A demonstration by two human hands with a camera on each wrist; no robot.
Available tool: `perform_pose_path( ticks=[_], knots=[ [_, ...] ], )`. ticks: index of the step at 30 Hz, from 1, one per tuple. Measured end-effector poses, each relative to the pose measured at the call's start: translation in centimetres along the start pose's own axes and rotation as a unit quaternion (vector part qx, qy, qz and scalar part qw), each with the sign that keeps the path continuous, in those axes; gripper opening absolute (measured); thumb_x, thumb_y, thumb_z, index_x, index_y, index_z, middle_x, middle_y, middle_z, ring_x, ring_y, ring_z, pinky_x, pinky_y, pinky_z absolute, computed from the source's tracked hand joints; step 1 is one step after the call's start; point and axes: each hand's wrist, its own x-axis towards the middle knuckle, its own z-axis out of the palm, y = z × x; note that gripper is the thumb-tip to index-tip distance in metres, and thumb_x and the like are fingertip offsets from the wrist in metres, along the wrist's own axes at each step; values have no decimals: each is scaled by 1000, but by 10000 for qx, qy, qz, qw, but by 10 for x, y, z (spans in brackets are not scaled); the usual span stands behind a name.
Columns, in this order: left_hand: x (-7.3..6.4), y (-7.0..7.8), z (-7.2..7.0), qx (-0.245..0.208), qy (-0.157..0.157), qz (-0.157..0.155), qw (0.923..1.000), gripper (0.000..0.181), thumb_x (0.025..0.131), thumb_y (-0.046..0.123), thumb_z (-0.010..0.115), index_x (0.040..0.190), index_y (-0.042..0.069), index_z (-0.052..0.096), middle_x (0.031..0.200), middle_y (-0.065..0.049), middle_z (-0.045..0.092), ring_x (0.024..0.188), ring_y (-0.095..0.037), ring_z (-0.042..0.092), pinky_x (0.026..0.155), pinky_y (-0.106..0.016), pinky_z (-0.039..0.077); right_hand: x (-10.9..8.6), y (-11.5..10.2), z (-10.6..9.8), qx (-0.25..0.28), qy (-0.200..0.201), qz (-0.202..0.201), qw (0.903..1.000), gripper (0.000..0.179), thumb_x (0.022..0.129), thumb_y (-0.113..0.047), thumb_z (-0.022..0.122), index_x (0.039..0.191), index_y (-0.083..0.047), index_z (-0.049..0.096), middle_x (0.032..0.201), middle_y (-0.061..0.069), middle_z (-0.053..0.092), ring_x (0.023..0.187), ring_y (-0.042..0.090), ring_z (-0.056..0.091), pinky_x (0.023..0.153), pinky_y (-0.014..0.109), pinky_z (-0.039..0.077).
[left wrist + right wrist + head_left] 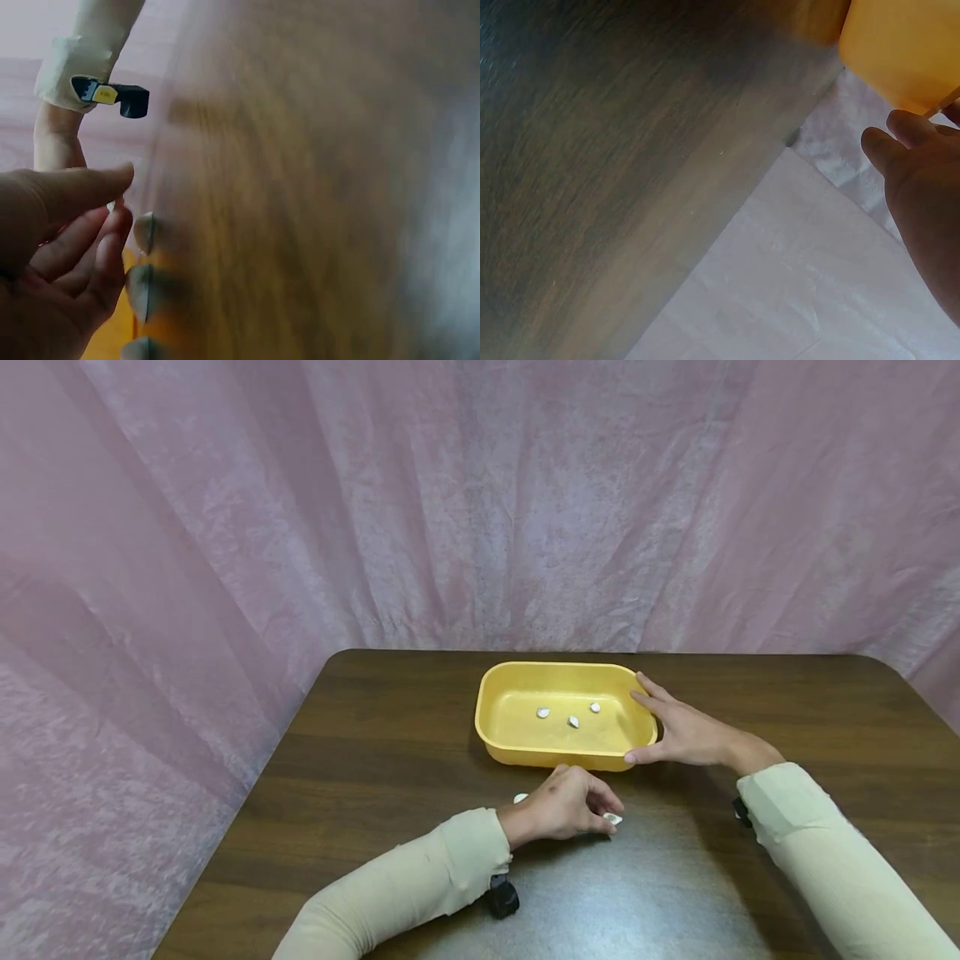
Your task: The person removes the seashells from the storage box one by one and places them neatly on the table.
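My left hand [564, 803] is low over the table in front of the basin, thumb and fingertips pinching a small white shell [612, 818]. In the left wrist view only a pale sliver of that shell [112, 204] shows between thumb and finger. Close by its fingers lie several domed shells [141, 291] in a row. The head view shows one shell [521, 797] behind the left wrist; the hand hides others. My right hand [686, 732] grips the right end of a yellow plastic basin [491, 752], its thumb at the near rim and fingers at the far side.
Inside the basin lie three white shells, one of them [543, 712] on the left. The dark wooden table [375, 752] has rounded back corners, and a pink velvet curtain [480, 510] hangs behind it. Black wrist cameras are strapped at both sleeves.
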Motion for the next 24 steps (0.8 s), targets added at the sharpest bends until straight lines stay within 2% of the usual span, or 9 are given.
perform_pose_path(
  ticks=[4,12,24],
  knots=[
    [0,-1,2,210,82,99,9997,16,79,15,87,94,15,81,80,13,73,69,12,56,64,-6,45,0,-1,0,21,-18,1,10000,112,79,-49,82,152,13,24,165,22,-1,146,48,15,112,63,25],
    [0,-1,4,421,90,80,9990,17,80,17,86,96,17,81,89,15,74,76,12,61,66,-5,45,-1,-2,-1,43,-21,6,10000,111,79,-48,83,151,13,24,164,23,0,146,49,15,112,63,25],
    [-2,-4,5,900,-152,160,9957,19,78,24,88,95,21,81,88,19,73,79,14,58,71,-5,43,0,-1,0,21,-23,36,10000,112,79,-49,82,151,13,24,165,22,0,146,48,13,112,63,25]
  ],
)
